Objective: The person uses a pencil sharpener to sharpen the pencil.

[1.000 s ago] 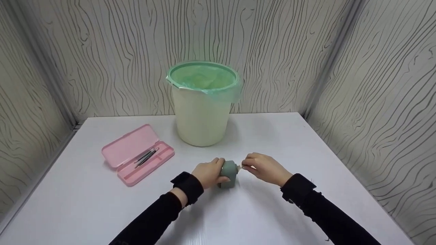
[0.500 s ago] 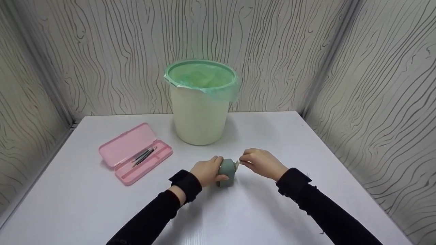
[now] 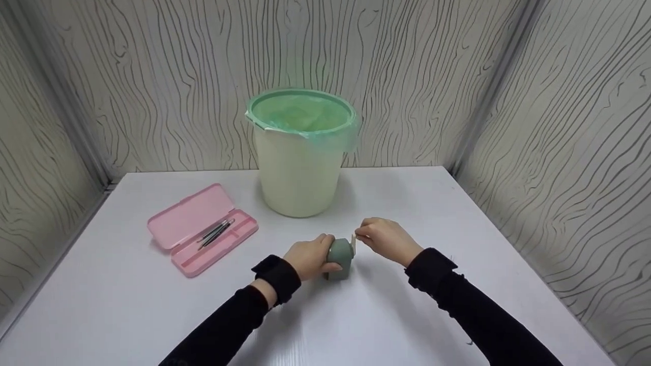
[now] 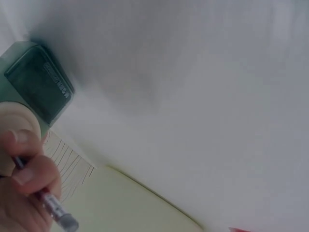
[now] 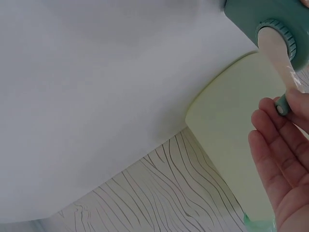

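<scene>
- One green sharpener (image 3: 341, 259) sits on the table (image 3: 407, 203) in front of the person, between the two hands, and appears to stand upright
- Its pale crank (image 3: 353, 245), on the right-hand face, has just swung round: a second ago it leans out toward the right, now it points up the head view
- That suggests the turning is under way, caught partway through a revolution
- The right hand (image 3: 389, 239) has moved up with it, thumb and fingers pinching the small green knob (image 5: 281, 104) at the crank's end
- The left hand (image 3: 307, 258) grips the sharpener on the opposite side and keeps its place; the left wrist view shows a pencil (image 4: 55, 208) running between its curled fingers at the pale dial (image 4: 19, 118)
- The left hand hides that pencil from the head view, and its tip cannot be seen, so how sharp it is cannot be told
- To the left, well apart, a pink case (image 3: 190, 211) lies with its lid back, slim pencils or pens (image 3: 216, 234) inside
- Behind, a pale bin (image 3: 300, 178) with a green liner (image 3: 330, 140) stands near the patterned wall (image 3: 407, 76), seemingly outside the crank's sweep
</scene>
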`<state>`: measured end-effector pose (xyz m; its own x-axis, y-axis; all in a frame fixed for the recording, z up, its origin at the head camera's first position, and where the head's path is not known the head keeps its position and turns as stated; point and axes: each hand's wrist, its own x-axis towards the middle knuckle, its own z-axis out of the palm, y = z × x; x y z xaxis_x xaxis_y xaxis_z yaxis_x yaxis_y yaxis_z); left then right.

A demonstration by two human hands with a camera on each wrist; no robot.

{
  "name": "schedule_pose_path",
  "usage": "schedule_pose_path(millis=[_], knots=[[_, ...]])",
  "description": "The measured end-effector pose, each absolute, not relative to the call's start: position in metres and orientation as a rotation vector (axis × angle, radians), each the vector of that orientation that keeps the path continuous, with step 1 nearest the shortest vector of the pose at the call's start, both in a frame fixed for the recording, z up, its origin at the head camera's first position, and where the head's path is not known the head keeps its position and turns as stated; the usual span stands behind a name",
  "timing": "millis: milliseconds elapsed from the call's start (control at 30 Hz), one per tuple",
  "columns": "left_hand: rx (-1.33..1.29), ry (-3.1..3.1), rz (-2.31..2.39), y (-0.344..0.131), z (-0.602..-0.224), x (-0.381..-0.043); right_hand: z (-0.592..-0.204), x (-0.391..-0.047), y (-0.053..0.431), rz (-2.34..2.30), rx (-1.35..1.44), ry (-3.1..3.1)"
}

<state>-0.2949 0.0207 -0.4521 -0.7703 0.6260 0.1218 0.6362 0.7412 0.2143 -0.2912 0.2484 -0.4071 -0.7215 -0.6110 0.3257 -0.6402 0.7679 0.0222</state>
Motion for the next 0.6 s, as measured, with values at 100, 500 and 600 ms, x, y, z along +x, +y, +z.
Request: schedule_pose_path(millis=[100,500,600], knots=[[-1.058,-2.889,-0.375,0.02,-0.45,-0.295,-0.408,-0.296,0.246,0.133,0.945,-2.652],[-1.089,-2.825,-0.357,0.017,-0.455,-0.294,-0.42,-0.306,0.241,0.072,0.916,-2.682],[-1.085,-2.819,-0.366,0.017,-0.456,-0.294,-0.422,-0.309,0.24,0.086,0.917,-2.702]])
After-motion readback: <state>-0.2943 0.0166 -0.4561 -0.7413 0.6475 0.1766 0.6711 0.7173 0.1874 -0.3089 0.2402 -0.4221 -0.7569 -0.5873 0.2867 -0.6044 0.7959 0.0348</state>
